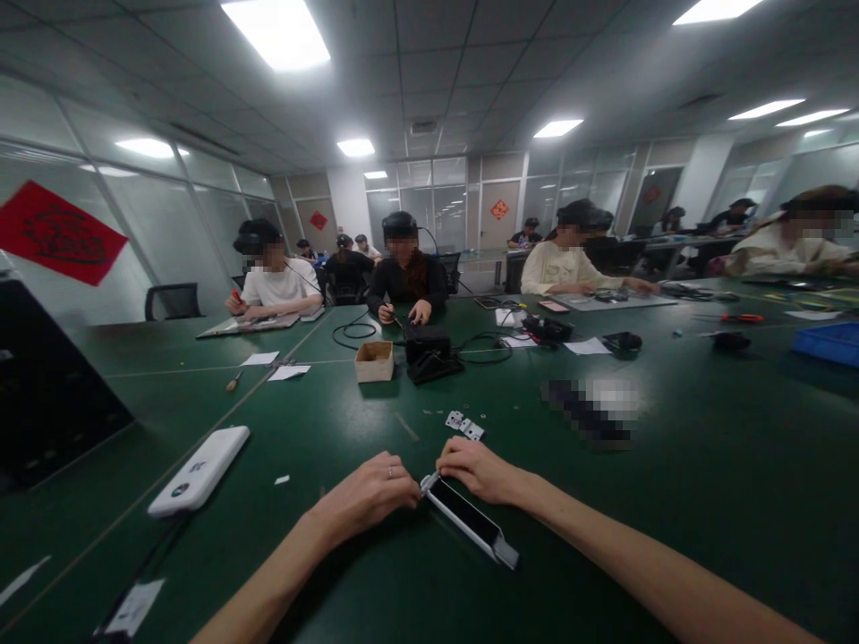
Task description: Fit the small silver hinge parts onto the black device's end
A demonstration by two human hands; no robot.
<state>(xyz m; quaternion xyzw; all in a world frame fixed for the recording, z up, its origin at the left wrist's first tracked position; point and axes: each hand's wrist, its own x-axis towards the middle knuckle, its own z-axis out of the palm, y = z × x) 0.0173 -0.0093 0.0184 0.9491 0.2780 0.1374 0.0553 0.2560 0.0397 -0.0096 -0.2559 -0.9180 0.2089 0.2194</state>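
A long, narrow white casing with a black inside lies slanted on the green table in front of me. My left hand has its fingers closed at the casing's far left end, with a ring on one finger. My right hand pinches the same end from the other side; whether a small part sits between its fingertips is hidden. A grey tab sticks out at the near end. Just beyond my right hand are small metal plates with holes.
A white power bank with a cable lies at left, beside a dark panel. Ahead stand a small cardboard box and a black device. A blue tray is at far right. Several people work across the table.
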